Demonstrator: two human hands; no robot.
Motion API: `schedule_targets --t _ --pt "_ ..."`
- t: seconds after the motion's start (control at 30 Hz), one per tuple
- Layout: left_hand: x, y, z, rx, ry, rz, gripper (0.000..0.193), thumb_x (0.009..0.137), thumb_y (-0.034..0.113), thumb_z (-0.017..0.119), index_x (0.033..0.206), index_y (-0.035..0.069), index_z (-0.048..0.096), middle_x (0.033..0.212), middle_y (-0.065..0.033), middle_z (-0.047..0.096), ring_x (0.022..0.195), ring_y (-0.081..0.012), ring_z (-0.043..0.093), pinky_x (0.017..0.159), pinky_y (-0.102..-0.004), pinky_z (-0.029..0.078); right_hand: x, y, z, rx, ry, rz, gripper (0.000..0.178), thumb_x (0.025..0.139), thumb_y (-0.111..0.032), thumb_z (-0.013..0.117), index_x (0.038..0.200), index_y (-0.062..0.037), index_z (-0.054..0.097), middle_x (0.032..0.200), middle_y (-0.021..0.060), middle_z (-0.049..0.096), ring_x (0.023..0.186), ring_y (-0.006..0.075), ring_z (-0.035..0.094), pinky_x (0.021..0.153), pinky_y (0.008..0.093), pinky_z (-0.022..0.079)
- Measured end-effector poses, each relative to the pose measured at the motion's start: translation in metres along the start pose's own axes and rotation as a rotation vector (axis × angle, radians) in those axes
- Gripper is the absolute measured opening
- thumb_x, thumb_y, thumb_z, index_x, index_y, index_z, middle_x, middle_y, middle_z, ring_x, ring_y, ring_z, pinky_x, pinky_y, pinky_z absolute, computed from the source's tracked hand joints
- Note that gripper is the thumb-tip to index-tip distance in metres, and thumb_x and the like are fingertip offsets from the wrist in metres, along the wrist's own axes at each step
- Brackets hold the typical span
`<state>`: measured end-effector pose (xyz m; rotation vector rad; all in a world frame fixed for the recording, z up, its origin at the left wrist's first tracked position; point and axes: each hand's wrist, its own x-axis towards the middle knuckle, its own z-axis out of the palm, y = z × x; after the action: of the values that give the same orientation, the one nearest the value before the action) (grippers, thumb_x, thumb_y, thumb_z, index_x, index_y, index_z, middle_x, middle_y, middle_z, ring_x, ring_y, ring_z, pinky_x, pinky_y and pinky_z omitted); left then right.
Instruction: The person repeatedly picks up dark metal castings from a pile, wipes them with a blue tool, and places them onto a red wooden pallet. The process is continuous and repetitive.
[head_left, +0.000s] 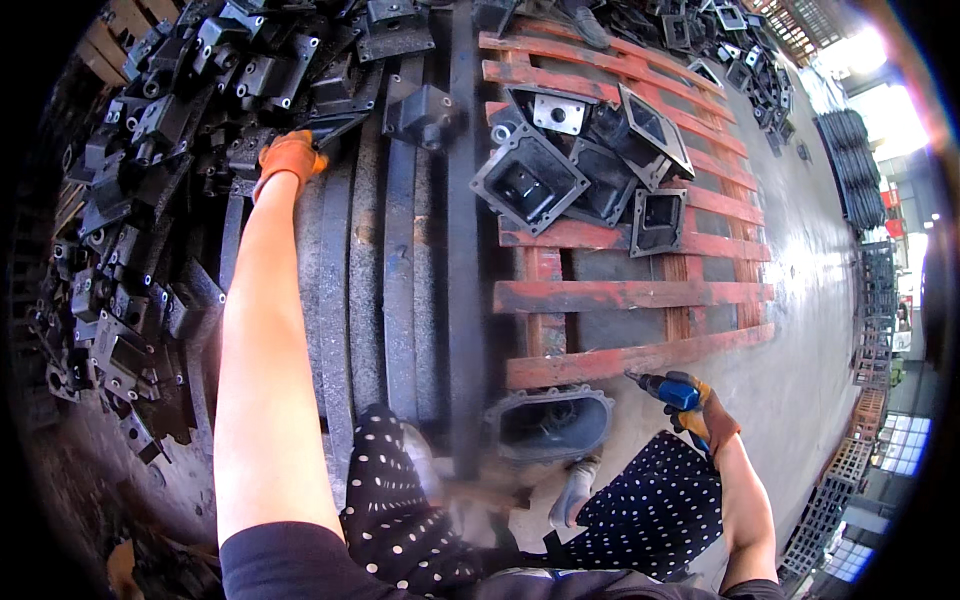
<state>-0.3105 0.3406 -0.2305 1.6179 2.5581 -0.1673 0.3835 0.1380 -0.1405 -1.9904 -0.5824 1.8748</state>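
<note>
Along the left edge a heap of black castings [165,125] rises, blocky metal boxes with flat flanges, round bosses and pale bored holes, tumbled against one another with a dull, rough skin. My left hand [290,158], in an orange glove with a darker cuff, reaches forward to the near side of that heap, its fingers bent at the end of a dark flanged casting [342,130]; they are partly hidden from me, so I cannot tell whether my grip is closed on it. Under my forearm run long steel beams [365,255], straight-sided, their grey faces speckled and scuffed. On them, to the right of my glove, sits another boxy casting [420,112] with a rounded boss. Further right lies a slatted pallet [630,295], its red paint worn and smeared dark, carrying a cluster of hollow, square-mouthed housings [530,182] with drilled corners, some tilted against others. Just beside its near edge is a grey oval housing [556,425], deep and open, with a lugged rim. Below it show my black trousers [650,510] with white dots. My right hand [708,415], gloved in orange and dark material, is wrapped around a blue power tool [677,392], whose slim dark tip points left near the pallet's corner, above smooth grey concrete [810,300].
</note>
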Motion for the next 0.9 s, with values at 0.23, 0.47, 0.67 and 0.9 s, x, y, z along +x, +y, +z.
schedule_targets --t 0.23,0.47,0.67,0.9 --pt "-0.064 -0.007 0.032 -0.258 0.261 -0.110 0.042 0.078 0.044 0.069 0.096 0.006 0.070 0.098 -0.0215 0.068 0.092 -0.0386 0.065 0.081 -0.0452 0.051 0.006 0.021 -0.015 -0.105 -0.074 -0.113 0.036 0.095 -0.025 0.043 0.125 -0.0114 0.058 0.108 0.0086 0.066 0.075 0.0221 0.061 0.057 0.0332 0.047" --pt "-0.135 -0.032 0.017 -1.670 -0.064 -0.415 0.065 0.090 0.060 0.053 0.122 0.004 0.058 0.111 -0.0114 0.065 0.096 -0.0252 0.063 0.081 -0.0404 0.052 0.014 0.028 -0.021 -0.286 -0.048 -0.206 0.044 0.085 0.000 0.054 0.127 -0.0132 0.056 0.099 0.0035 0.065 0.071 0.0138 0.059 0.053 0.0268 0.047" --pt "-0.205 -0.003 0.080 -2.364 -0.471 -0.549 0.062 0.089 0.061 0.049 0.129 0.015 0.056 0.131 -0.0089 0.057 0.117 -0.0344 0.056 0.099 -0.0561 0.044 0.018 0.028 -0.016 -0.788 0.043 -0.402 0.046 0.083 0.003 0.058 0.126 -0.0138 0.056 0.088 -0.0001 0.063 0.066 0.0095 0.055 0.051 0.0242 0.044" --pt "-0.228 0.019 0.071 -1.481 -0.515 -0.344 0.066 0.090 0.066 0.045 0.119 0.009 0.061 0.113 -0.0110 0.065 0.095 -0.0270 0.063 0.080 -0.0411 0.048 0.005 0.016 0.008 -0.892 0.053 -0.256 0.046 0.080 -0.001 0.060 0.125 -0.0113 0.056 0.106 0.0011 0.064 0.090 0.0142 0.060 0.079 0.0305 0.049"
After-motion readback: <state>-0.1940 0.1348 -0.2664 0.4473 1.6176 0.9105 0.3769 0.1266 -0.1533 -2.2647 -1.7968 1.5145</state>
